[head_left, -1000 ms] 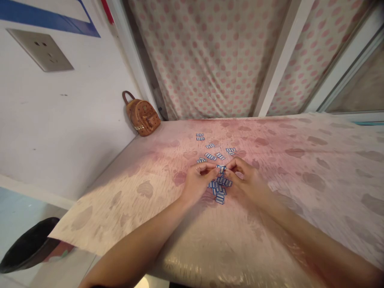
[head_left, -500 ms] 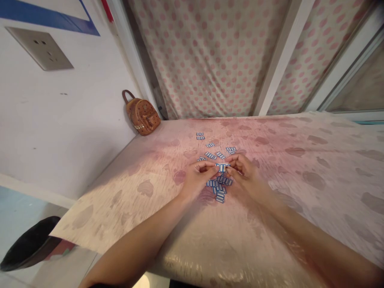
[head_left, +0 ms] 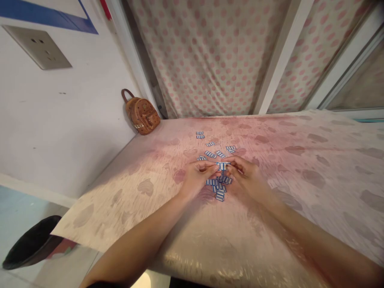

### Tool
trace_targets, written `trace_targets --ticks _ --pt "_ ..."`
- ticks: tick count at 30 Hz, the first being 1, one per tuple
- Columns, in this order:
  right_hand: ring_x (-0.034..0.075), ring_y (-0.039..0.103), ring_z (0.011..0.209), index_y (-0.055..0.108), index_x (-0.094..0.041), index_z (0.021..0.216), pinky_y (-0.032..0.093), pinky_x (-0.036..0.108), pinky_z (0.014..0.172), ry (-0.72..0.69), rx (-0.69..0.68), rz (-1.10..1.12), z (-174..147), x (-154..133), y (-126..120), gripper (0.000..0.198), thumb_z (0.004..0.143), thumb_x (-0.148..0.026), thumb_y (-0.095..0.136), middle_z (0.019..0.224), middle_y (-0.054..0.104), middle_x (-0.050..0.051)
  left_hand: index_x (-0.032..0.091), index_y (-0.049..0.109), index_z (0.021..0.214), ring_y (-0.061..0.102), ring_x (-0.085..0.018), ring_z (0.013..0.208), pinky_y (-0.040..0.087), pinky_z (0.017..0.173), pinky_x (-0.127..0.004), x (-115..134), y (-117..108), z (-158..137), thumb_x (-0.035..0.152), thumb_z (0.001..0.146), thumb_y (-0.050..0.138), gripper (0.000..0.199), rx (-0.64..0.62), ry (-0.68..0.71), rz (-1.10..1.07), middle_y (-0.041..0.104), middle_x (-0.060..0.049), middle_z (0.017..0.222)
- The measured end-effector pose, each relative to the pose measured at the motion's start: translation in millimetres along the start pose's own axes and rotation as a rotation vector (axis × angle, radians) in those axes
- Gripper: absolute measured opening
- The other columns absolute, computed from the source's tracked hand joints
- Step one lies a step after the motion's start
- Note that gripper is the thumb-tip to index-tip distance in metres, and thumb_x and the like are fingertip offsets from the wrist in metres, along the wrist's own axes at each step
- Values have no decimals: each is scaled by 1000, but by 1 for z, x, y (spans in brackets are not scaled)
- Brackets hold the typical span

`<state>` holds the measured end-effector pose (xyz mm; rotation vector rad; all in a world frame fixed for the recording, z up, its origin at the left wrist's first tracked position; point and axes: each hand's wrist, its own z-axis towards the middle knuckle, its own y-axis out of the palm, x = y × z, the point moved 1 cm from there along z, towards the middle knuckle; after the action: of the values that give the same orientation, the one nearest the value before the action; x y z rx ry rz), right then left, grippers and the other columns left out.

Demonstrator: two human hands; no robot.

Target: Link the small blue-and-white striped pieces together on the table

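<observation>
Between my two hands is a small white strip (head_left: pixel 223 166) with blue borders, sectioned like a row of labels. My left hand (head_left: pixel 198 173) pinches its left end between thumb and fingers. At the opposite end, my right hand (head_left: pixel 244 170) grips it the same way, fingertips covering part of the edge. Just below lies an overlapping pile of similar blue-and-white strips (head_left: pixel 220 187) on the tablecloth. Beyond my hands more strips (head_left: pixel 211 154) are scattered, with a pair (head_left: pixel 200 135) farthest back. What is printed on them is too small to read.
A patterned tablecloth (head_left: pixel 144 208) under clear plastic covers the table. A brown mini backpack (head_left: pixel 143 114) leans at the far left corner against the wall. A polka-dot curtain (head_left: pixel 207 60) hangs behind. Beside the table's left edge, a dark bin (head_left: pixel 31 240) stands on the floor.
Both hands keep their hold on the strip, which stays almost in the same place. The view has shifted very slightly; the strips on the table lie as before.
</observation>
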<state>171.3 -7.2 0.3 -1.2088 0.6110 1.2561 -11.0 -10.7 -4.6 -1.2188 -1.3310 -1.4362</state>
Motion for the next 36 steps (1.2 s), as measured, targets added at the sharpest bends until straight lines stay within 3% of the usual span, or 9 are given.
trace_targets --ticks 7,12,15,23,28,30,32,34,36 --pt "19 64 76 73 -23 105 50 32 71 -44 22 -35 2 -6 0 26 95 -30 50 89 70 3 13 77 90 74 -16 78 60 79 -28 1 -1 0 40 74 86 33 -25 -23 0 77 -7 86" --pt "23 65 91 66 -26 126 52 39 85 -118 -29 -189 1 -8 -2 34 94 -28 57 108 69 5 14 77 90 73 -15 75 60 79 -30 4 -1 0 38 76 85 29 13 -28 1 77 -6 83" --pt "25 65 99 64 -28 129 51 42 90 -184 -71 -262 1 -10 -2 36 94 -24 55 114 67 6 15 77 91 73 -16 75 59 77 -29 6 -1 0 36 77 84 26 38 -40 11 77 -6 82" --pt "26 65 96 66 -31 125 52 42 87 -201 -76 -269 2 -12 -4 33 96 -23 51 112 67 6 15 77 92 74 -16 77 59 79 -29 4 -2 1 34 76 85 25 26 -84 -32 78 -6 82" --pt "23 65 80 64 -26 126 53 39 76 -101 -3 -215 2 -8 -3 36 91 -31 58 89 69 3 15 77 92 74 -16 77 59 81 -31 6 -1 -1 37 76 85 28 26 -50 5 77 -6 82" --pt "21 64 73 66 -23 117 52 35 69 -42 -2 -136 3 -7 -3 29 92 -36 58 79 67 1 14 77 92 74 -16 77 59 79 -30 6 -1 -1 38 77 84 29 37 -25 26 77 -6 82" --pt "19 62 66 67 -22 94 51 32 63 -1 -33 -33 3 -7 -3 22 95 -40 54 72 65 1 14 77 91 74 -17 78 60 78 -31 7 0 -2 38 77 83 28 45 -4 40 77 -7 83" --pt "17 61 60 62 -21 76 50 31 59 36 -62 52 4 -8 -3 30 95 -42 53 68 65 1 14 77 90 74 -18 79 60 79 -31 7 0 -3 38 77 83 28 36 11 50 77 -7 84" --pt "16 61 57 61 -21 70 51 30 58 72 -81 102 5 -11 -3 34 93 -45 55 67 66 3 14 77 90 74 -18 79 60 79 -32 8 1 -3 40 77 83 30 20 14 46 77 -7 85"
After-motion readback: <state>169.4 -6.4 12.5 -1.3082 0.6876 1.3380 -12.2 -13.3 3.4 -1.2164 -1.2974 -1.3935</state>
